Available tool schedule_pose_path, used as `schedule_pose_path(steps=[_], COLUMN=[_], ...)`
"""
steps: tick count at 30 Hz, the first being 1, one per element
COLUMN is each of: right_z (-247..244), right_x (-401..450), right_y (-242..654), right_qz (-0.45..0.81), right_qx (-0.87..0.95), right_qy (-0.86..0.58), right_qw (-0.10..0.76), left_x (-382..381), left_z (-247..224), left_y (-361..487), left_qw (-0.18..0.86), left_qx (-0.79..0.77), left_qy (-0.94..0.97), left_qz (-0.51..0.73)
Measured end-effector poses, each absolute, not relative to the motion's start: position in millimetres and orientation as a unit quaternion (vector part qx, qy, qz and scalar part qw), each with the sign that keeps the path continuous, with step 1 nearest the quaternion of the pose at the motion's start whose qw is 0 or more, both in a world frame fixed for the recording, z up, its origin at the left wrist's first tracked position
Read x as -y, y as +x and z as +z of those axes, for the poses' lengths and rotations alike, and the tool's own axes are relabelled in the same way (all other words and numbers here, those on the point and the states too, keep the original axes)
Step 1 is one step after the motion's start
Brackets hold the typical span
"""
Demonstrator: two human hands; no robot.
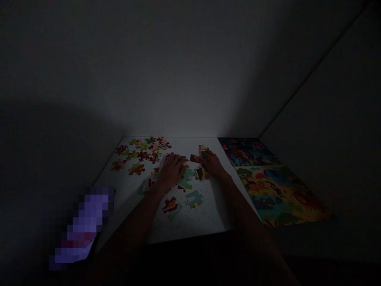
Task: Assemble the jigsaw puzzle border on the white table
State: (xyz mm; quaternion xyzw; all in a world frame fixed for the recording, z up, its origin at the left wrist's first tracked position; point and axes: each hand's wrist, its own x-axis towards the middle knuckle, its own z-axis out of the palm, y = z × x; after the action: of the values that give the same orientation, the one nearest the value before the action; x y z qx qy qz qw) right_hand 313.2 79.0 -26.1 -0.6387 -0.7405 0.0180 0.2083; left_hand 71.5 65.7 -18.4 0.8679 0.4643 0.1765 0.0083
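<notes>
Left hand (172,171) lying flat, palm down, among jigsaw pieces (187,178), holding nothing clear; right hand (211,162) slightly curled, fingertips at a pale piece (203,148) just ahead, long axis crosswise; grip unclear.

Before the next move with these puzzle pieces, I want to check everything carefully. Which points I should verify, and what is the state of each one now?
1. Both hands visible: ok, the left hand and right hand are among the jigsaw pieces.
2. Light: not ok, the scene is very dim.
3. Printed picture visible: ok, right of the white tabletop.
4. Right hand gripping the small piece: cannot tell.
5. Teal piece free of both hands: ok.
</notes>
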Motion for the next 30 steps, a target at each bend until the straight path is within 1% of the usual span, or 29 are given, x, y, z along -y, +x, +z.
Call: schedule_pose_path(steps=[5, 10, 18, 25, 30], right_z=[-28, -31, -26, -32, -30], right_x=[-62, -48, -39, -17, 3], right_y=[311, 307, 300, 289, 279], right_qz=[-0.020, -0.036, -0.004, 0.017, 0.035], right_qx=[0.780, 0.755, 0.738, 0.708, 0.698], right_qy=[-0.603, -0.626, -0.645, -0.685, -0.697], right_qw=[0.166, 0.191, 0.196, 0.171, 0.159], left_x=[-67, -69, -69, -69, -70], left_z=[-19, -23, -23, -21, -23], left_y=[73, 73, 73, 84, 101], left_qw=[0.049, 0.057, 0.038, 0.016, 0.005], left_qx=[-0.445, -0.432, -0.416, -0.414, -0.414], left_qy=[0.876, 0.878, 0.890, 0.901, 0.900], left_qz=[0.182, 0.199, 0.179, 0.130, 0.136])
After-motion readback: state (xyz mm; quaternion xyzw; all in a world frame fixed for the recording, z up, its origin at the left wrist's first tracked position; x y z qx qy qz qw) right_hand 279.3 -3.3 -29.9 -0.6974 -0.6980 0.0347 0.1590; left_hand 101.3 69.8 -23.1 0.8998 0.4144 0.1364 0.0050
